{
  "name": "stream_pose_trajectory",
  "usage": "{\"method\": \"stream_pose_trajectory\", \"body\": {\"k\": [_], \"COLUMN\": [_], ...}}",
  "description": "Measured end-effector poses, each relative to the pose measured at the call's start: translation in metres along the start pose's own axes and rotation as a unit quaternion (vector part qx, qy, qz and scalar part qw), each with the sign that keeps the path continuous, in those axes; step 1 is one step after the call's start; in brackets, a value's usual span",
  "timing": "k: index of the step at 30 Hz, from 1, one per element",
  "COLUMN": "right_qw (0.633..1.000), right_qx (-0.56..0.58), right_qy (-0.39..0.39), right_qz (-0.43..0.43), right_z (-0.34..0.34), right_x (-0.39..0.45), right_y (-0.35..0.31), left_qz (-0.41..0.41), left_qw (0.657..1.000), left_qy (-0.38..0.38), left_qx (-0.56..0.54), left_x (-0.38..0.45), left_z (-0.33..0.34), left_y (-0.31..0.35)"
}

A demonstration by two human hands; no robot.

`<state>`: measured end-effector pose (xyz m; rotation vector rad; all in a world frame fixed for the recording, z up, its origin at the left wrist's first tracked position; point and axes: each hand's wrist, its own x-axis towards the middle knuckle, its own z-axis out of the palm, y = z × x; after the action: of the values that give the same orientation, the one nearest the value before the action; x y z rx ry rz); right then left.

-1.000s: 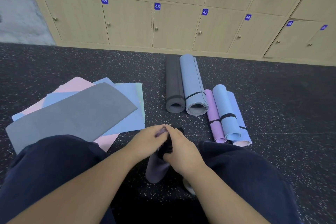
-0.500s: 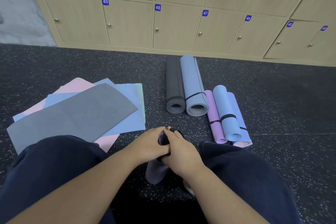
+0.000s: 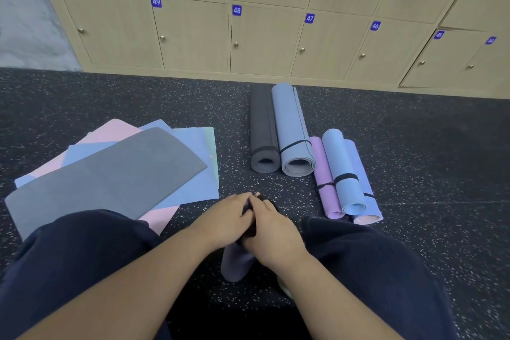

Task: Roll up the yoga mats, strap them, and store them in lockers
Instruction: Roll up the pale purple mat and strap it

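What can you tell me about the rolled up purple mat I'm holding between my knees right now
The purple mat is a matte, foam-looking roll lying on the speckled dark floor between the knees, its near end pointing toward the camera. Only that rounded end shows; the rest is hidden under both hands. The left hand and right hand grip it from above, fingers curled around a black strap wrapped at its middle. Whether the strap is fastened cannot be told.

Flat mats [image 3: 110, 174] stacked overlapping on floor [image 3: 427, 160] at 10 o'clock. Rolled mats: two long rolls [image 3: 278, 130] side by side at 12, three strapped shorter rolls [image 3: 345, 176] just right of them at 1. Lockers [image 3: 262, 36] behind all. Both hands [image 3: 248, 218] together at centre on another roll [image 3: 236, 265] between knees.
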<state>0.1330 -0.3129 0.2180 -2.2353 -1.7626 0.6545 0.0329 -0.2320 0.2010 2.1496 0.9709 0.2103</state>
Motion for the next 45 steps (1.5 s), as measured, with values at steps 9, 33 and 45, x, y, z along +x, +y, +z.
{"method": "stream_pose_trajectory", "body": {"k": [9, 33, 45], "right_qw": [1.0, 0.998, 0.992], "right_qx": [-0.005, 0.049, 0.073], "right_qy": [-0.01, 0.012, 0.058], "right_qz": [0.009, 0.028, 0.088], "right_z": [-0.007, -0.01, -0.018], "right_x": [-0.002, -0.01, 0.001], "right_y": [-0.002, 0.01, 0.013], "left_qz": [-0.058, -0.118, 0.061], "left_qw": [0.995, 0.981, 0.983], "left_qy": [0.052, 0.018, -0.033], "left_qx": [0.054, 0.155, 0.168], "left_x": [0.005, -0.002, -0.02], "left_z": [-0.005, -0.003, 0.012], "left_y": [-0.008, -0.037, -0.051]}}
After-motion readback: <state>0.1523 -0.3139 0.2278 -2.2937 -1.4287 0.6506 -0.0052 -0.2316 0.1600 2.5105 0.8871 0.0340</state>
